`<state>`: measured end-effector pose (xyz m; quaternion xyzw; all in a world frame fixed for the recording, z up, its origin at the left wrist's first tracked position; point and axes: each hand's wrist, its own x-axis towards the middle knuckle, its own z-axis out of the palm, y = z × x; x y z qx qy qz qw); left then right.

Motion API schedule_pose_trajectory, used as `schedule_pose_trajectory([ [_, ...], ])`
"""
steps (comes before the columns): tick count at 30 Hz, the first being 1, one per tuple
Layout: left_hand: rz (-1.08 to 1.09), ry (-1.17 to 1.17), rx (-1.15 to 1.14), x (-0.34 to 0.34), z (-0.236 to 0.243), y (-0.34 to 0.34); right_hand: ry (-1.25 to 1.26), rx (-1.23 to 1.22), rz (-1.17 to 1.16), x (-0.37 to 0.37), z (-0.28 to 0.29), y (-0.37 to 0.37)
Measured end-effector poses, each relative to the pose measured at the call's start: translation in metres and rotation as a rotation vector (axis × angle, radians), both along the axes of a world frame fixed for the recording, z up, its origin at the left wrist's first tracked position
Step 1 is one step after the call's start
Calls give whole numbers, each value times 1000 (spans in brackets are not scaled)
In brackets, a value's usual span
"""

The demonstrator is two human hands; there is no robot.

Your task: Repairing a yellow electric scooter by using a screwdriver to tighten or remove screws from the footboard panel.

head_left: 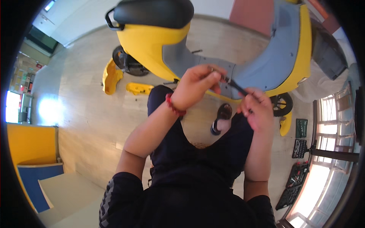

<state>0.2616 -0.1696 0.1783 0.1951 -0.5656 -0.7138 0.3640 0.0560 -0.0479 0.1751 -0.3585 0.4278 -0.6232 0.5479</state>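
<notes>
My right hand (258, 108) is closed round the black handle of a slim hand tool (238, 88), perhaps a ratchet wrench. The tool slants up and to the left, towards my left hand (197, 83). There the thumb and fingers are pinched round its metal end, which they partly cover. A red bead bracelet (175, 106) circles the left wrist. Both hands are held above my lap, in front of a yellow and grey scooter (152, 43). Behind the tool lies the scooter's grey footboard (218, 62).
Yellow body panels (112, 78) lie on the floor by the scooter's rear wheel (131, 64). Another yellow piece (286, 124) is below the front wheel (281, 104). Dark tool cases (297, 175) lie at the right by the window. A yellow and blue box-like unit (32, 146) stands at left.
</notes>
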Motion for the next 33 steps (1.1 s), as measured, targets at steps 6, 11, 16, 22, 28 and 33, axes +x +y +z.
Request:
schedule_pose_trajectory([
  [6, -142, -439, 327, -52, -110, -51, 680, 322, -224, -43, -38, -78],
  [11, -771, -951, -674, -78, -176, -54, 987, 464, -188, -79, -90, -145],
  [16, -1047, -1235, -726, -94, -216, -60, 1095, 573, -89, -108, -141, -169],
  [22, -1096, -1203, -741, -96, -222, -59, 1165, 706, -33, -129, -169, -168],
  [28, -1064, -1214, -765, -96, -215, -56, 1180, 830, 19, -131, -179, -167],
  [33, -1016, -1220, -767, -98, -219, -54, 1188, 882, 73, -132, -185, -167],
])
